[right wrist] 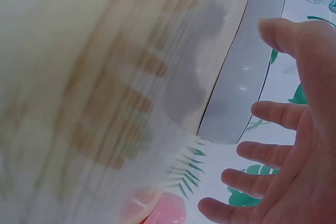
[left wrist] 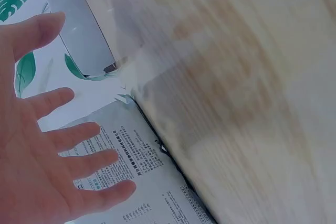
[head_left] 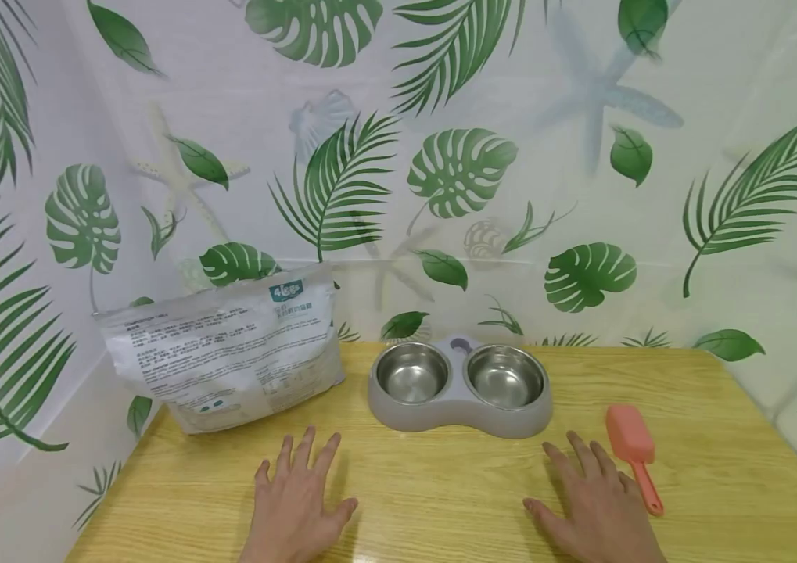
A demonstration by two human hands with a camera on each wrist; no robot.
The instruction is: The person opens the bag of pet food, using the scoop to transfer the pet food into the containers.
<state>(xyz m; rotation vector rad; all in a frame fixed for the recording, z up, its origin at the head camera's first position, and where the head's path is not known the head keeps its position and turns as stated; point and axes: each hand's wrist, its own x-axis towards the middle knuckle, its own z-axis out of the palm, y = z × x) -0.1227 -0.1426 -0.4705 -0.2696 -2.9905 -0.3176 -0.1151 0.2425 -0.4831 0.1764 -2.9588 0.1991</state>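
Note:
My left hand (head_left: 297, 500) is held palm down with its fingers spread at the front of the wooden table (head_left: 433, 500), holding nothing. Nearest to it is a white printed bag (head_left: 229, 352), leaning at the back left. On the other side, my right hand (head_left: 595, 500) has its fingers apart and holds nothing. Just right of that hand lies a pink scoop (head_left: 630, 438), its handle partly behind the fingers. Between and beyond both hands stands a grey double pet bowl (head_left: 460, 414) with two steel bowls, whose visible insides show bare metal.
Behind the table hangs a white cloth (head_left: 511, 297) printed with green leaves, and it continues along the left side. The bag in the left wrist view (left wrist: 142, 166) stands close to the table edge. The pink scoop (right wrist: 170, 209) shows at the bottom of the right wrist view.

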